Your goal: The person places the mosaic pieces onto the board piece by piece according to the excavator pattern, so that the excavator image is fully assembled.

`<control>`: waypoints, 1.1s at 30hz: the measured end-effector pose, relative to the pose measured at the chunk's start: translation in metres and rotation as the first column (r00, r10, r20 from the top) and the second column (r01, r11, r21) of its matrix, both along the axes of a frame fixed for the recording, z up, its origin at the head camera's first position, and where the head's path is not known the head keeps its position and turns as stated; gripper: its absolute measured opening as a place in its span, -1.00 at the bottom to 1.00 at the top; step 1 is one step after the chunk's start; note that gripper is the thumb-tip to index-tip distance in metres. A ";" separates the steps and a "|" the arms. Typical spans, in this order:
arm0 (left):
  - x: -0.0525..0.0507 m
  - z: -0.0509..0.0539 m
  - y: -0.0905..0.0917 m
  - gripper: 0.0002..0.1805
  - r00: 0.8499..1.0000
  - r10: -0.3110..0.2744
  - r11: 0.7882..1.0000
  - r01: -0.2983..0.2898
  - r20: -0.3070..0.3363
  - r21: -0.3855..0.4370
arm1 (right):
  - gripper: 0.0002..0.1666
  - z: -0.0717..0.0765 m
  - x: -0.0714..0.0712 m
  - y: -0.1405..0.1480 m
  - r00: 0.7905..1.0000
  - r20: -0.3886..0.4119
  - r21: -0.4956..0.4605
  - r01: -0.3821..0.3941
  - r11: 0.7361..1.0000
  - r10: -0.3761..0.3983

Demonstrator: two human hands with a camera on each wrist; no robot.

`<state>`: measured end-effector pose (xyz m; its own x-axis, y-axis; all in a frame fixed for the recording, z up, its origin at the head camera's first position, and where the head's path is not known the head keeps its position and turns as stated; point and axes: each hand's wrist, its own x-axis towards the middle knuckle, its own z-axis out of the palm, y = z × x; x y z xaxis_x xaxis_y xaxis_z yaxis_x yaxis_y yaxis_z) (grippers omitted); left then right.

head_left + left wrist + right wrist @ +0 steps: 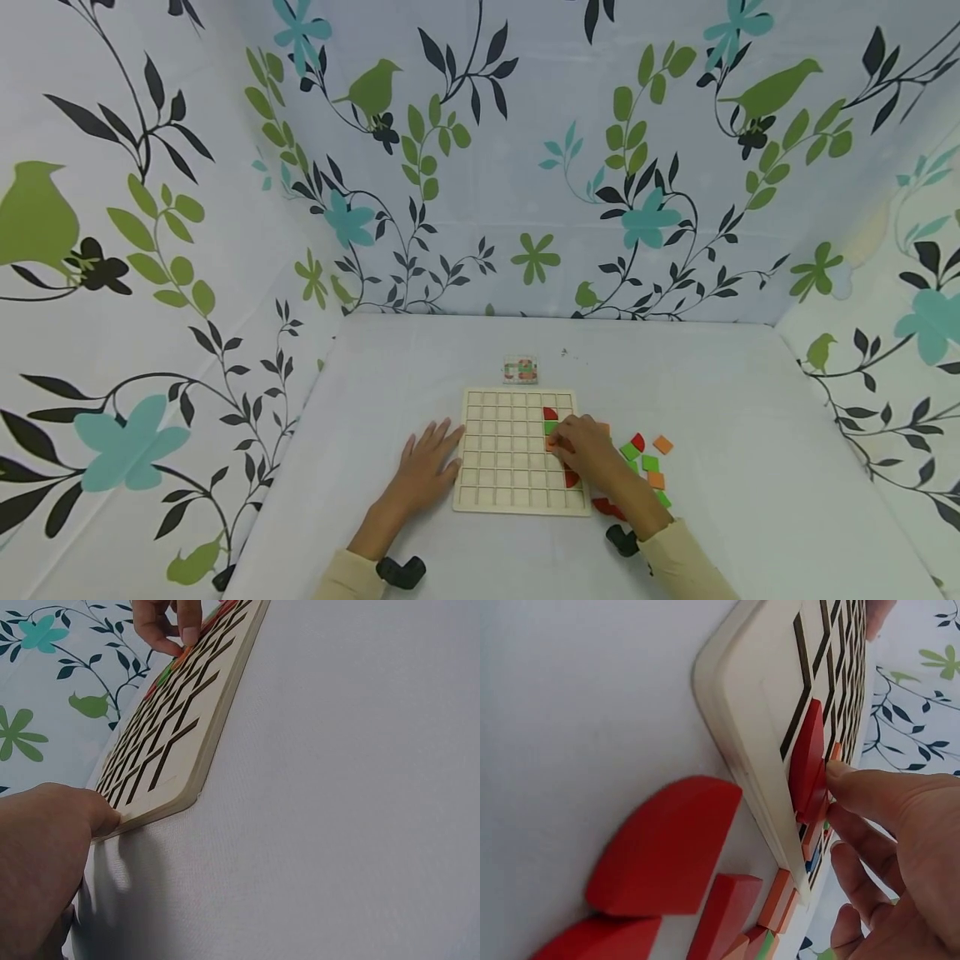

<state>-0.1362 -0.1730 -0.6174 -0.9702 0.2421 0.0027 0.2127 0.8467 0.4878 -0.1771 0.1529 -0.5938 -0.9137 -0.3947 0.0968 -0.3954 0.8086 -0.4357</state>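
A wooden grid board lies on the table, with red, green and orange pieces in cells on its right side. My left hand lies flat with spread fingers at the board's left edge; in the left wrist view its thumb touches the board's corner. Over the right part of the board is my right hand, fingertips bent down at an orange piece. The right wrist view shows thumb and forefinger together behind a red piece; the fingertips partly hide what they pinch.
Right of the board lie loose pieces, among them an orange square, a green square and red quarter-rounds. A small card with a coloured pattern lies behind the board. Patterned cloth hangs around the table.
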 end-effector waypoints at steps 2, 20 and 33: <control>0.001 0.000 -0.001 -0.38 1.000 0.000 1.000 0.000 -0.007 -0.003 | -0.83 0.000 0.001 0.000 1.000 -0.028 0.021 -0.009 1.000 0.010; 0.000 -0.001 0.000 -0.38 1.000 0.001 1.000 -0.001 -0.017 -0.002 | -0.61 0.022 -0.006 0.071 0.944 0.198 -0.029 0.276 0.961 -0.265; -0.001 -0.003 0.000 -0.38 1.000 0.008 1.000 -0.008 -0.003 -0.006 | -0.64 0.014 0.011 0.095 0.914 0.237 0.050 0.328 0.943 -0.330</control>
